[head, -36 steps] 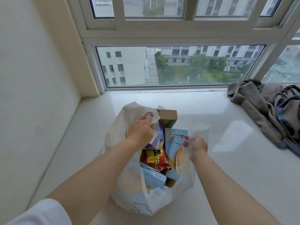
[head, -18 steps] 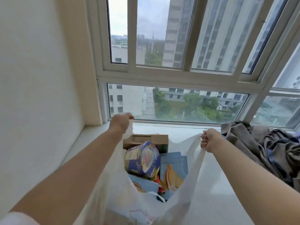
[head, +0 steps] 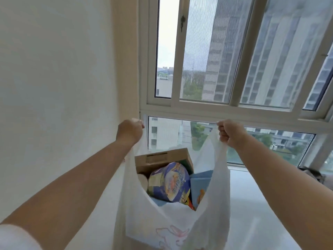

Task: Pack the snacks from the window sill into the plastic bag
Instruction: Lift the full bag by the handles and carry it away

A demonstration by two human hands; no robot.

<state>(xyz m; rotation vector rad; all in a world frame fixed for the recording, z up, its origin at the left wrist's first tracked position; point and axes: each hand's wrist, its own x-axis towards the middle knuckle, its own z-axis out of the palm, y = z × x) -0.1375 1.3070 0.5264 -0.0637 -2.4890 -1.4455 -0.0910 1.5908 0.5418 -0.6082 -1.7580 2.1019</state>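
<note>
Gripping one handle each, the left hand and right hand are holding the white plastic bag stretched wide above the window sill, fingers curled tight around the plastic. Sitting inside the bag are a brown cardboard box, a blue round snack tub and a light blue box.
</note>
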